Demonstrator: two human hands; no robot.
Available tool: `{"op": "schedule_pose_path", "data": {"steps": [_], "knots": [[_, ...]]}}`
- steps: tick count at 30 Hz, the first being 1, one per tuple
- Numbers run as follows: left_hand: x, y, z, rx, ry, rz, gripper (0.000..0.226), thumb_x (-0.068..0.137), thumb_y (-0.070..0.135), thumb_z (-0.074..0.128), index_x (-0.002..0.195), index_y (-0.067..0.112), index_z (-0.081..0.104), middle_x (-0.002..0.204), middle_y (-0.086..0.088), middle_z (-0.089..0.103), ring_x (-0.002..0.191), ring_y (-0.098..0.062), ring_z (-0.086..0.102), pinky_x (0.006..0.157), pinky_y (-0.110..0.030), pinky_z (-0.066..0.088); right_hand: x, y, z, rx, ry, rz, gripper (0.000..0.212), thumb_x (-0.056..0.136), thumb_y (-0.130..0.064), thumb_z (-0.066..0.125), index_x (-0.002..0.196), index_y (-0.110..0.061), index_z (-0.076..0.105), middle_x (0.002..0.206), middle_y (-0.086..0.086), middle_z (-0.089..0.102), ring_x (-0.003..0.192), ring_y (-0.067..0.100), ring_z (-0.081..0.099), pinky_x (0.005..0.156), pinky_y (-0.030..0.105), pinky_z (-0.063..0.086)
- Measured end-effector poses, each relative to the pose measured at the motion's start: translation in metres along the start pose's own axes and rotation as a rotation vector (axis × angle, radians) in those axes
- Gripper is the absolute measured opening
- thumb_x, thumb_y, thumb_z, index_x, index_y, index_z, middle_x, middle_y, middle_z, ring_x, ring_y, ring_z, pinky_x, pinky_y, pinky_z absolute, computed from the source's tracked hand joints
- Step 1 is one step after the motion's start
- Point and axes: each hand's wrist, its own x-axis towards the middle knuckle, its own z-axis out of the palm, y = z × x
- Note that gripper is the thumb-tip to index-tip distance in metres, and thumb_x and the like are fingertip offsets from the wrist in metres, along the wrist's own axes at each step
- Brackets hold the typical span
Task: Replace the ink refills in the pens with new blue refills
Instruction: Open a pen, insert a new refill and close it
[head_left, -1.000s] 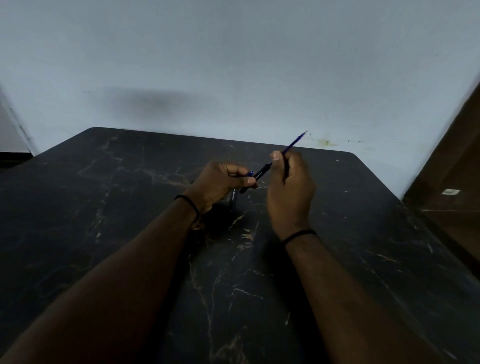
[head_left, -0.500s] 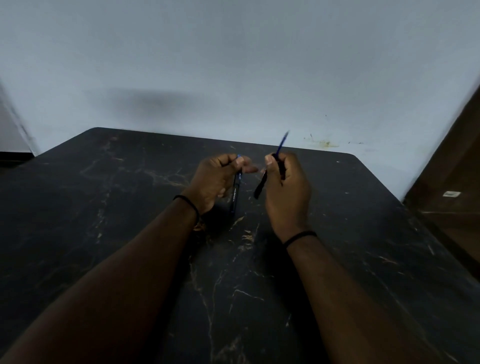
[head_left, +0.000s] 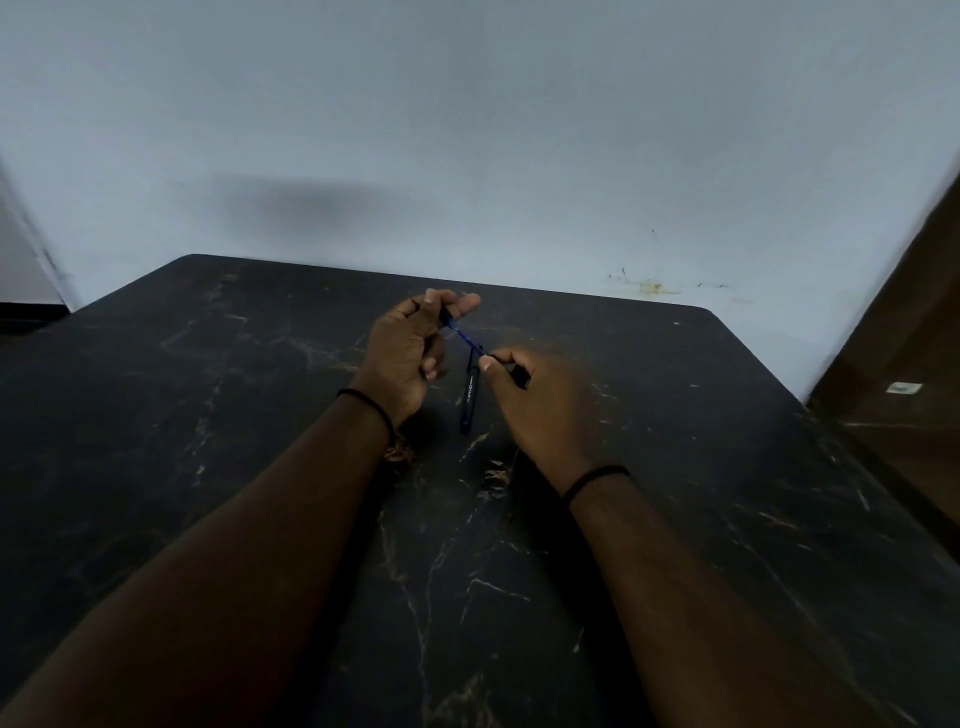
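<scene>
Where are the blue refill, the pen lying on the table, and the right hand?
blue refill (head_left: 467, 340), head view, mid-shaft.
pen (head_left: 469, 400), head view, barrel middle.
right hand (head_left: 540, 400), head view, back of hand.

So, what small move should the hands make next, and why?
Probably draw the hands apart along the blue refill. It spans between the left hand and right hand, each pinching one end, while a pen barrel hangs below. Whether it is going in or out is unclear.
</scene>
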Motion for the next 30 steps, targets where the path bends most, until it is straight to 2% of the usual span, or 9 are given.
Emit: {"op": "schedule_pose_path", "data": {"steps": [4, 9, 12, 15, 19, 22, 26, 30], "knots": [[0.0, 0.0, 0.0, 0.006, -0.013, -0.001, 0.026, 0.105, 0.027, 0.041, 0.092, 0.012, 0.058, 0.118, -0.009, 0.072, 0.033, -0.007, 0.028, 0.038, -0.018, 0.024, 0.0, 0.003, 0.004, 0.012, 0.042, -0.024, 0.023, 0.094, -0.042, 0.058, 0.091, -0.025, 0.073, 0.075, -0.011, 0.065, 0.069, 0.005, 0.058, 0.06, 0.025, 0.042], [0.001, -0.004, 0.001, 0.027, -0.06, 0.009, 0.026, 0.105, 0.026, 0.042, 0.092, 0.011, 0.059, 0.119, -0.01, 0.071, 0.032, -0.007, 0.029, 0.038, -0.019, 0.025, 0.002, 0.008, 0.01, 0.014, 0.036, -0.025, 0.032, 0.09, -0.05, 0.049, 0.087, -0.027, 0.07, 0.072, -0.011, 0.061, 0.069, 0.008, 0.057, 0.062, 0.029, 0.046], [0.001, -0.005, 0.002, 0.071, -0.083, 0.013, 0.025, 0.104, 0.027, 0.044, 0.093, 0.011, 0.059, 0.117, -0.007, 0.073, 0.032, -0.007, 0.03, 0.038, -0.019, 0.026, 0.002, 0.009, 0.011, -0.016, 0.067, -0.021, 0.029, 0.09, -0.05, 0.05, 0.087, -0.029, 0.07, 0.068, -0.013, 0.059, 0.065, 0.006, 0.056, 0.059, 0.027, 0.043], [0.0, -0.005, 0.003, 0.089, -0.084, 0.023, 0.025, 0.103, 0.03, 0.046, 0.091, 0.011, 0.059, 0.116, -0.009, 0.073, 0.031, -0.007, 0.029, 0.037, -0.019, 0.027, 0.002, 0.01, 0.01, -0.042, 0.052, 0.025, 0.024, 0.095, -0.048, 0.052, 0.096, -0.032, 0.069, 0.068, -0.015, 0.057, 0.068, 0.008, 0.06, 0.062, 0.028, 0.046], [-0.002, -0.004, 0.005, 0.122, -0.025, 0.037, 0.023, 0.1, 0.03, 0.052, 0.089, 0.011, 0.06, 0.111, -0.011, 0.074, 0.032, -0.007, 0.029, 0.037, -0.02, 0.027, 0.003, 0.011, 0.01, -0.042, 0.037, 0.058, 0.014, 0.095, -0.045, 0.055, 0.095, -0.035, 0.065, 0.077, -0.01, 0.066, 0.071, 0.01, 0.061, 0.068, 0.035, 0.054], [-0.003, -0.005, 0.006, 0.124, 0.044, 0.019, 0.023, 0.098, 0.032, 0.056, 0.087, 0.012, 0.063, 0.106, -0.013, 0.075, 0.033, -0.008, 0.028, 0.039, -0.021, 0.026, 0.002, 0.012, 0.012, -0.004, 0.08, 0.087, 0.014, 0.089, -0.047, 0.06, 0.097, -0.036, 0.059, 0.083, -0.013, 0.064, 0.075, 0.006, 0.06, 0.069, 0.035, 0.054], [-0.002, -0.005, 0.007, 0.074, 0.133, -0.02, 0.023, 0.095, 0.032, 0.061, 0.084, 0.013, 0.065, 0.098, -0.013, 0.074, 0.031, -0.006, 0.027, 0.036, -0.018, 0.024, 0.002, 0.011, 0.013, -0.033, 0.081, 0.065, 0.013, 0.084, -0.04, 0.062, 0.092, -0.038, 0.051, 0.076, -0.017, 0.057, 0.07, 0.004, 0.056, 0.066, 0.034, 0.052], [-0.001, -0.007, 0.008, 0.07, 0.151, -0.059, 0.023, 0.093, 0.033, 0.063, 0.085, 0.011, 0.065, 0.088, -0.007, 0.072, 0.031, -0.005, 0.026, 0.034, -0.018, 0.02, 0.0, 0.008, 0.013, -0.095, 0.068, 0.011, 0.01, 0.085, -0.038, 0.061, 0.092, -0.034, 0.054, 0.08, -0.013, 0.064, 0.074, 0.012, 0.062, 0.07, 0.041, 0.055]]}}
